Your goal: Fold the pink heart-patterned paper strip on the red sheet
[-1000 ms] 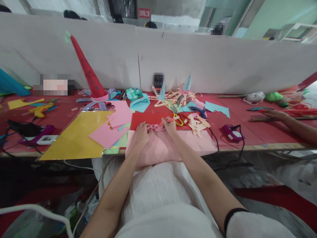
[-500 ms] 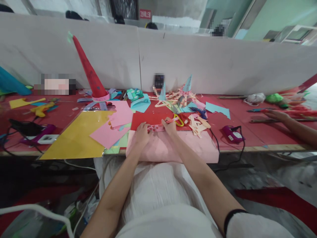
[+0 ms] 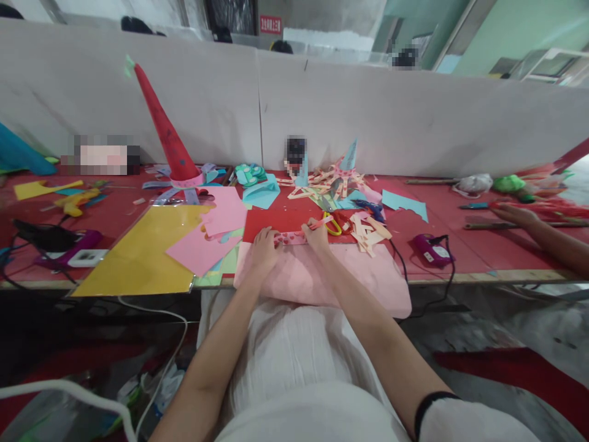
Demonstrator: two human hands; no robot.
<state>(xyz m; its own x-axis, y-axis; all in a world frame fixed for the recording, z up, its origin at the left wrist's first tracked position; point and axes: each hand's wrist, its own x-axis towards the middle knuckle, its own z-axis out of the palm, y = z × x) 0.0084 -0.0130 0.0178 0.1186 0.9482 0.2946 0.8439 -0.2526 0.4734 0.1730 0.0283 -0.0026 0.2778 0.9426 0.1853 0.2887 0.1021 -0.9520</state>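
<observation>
My left hand (image 3: 264, 245) and my right hand (image 3: 316, 235) both pinch a narrow pink strip with a red pattern (image 3: 291, 237), holding it flat where a pink sheet (image 3: 368, 276) meets a red sheet (image 3: 276, 220). The pink sheet hangs over the table's front edge onto my lap. Yellow-handled scissors (image 3: 331, 224) lie just beyond my right hand, beside a heap of tan paper offcuts (image 3: 365, 228).
A large yellow sheet (image 3: 147, 252) and pink sheets (image 3: 216, 228) lie to the left. A tall red cone (image 3: 166, 134) stands at the back. Purple glue guns (image 3: 431, 248) (image 3: 73, 250) with cables sit either side. Another person's hand (image 3: 518, 213) rests at the far right.
Both hands stay on the strip. The pink sheet's front right corner has slid further down over the table edge.
</observation>
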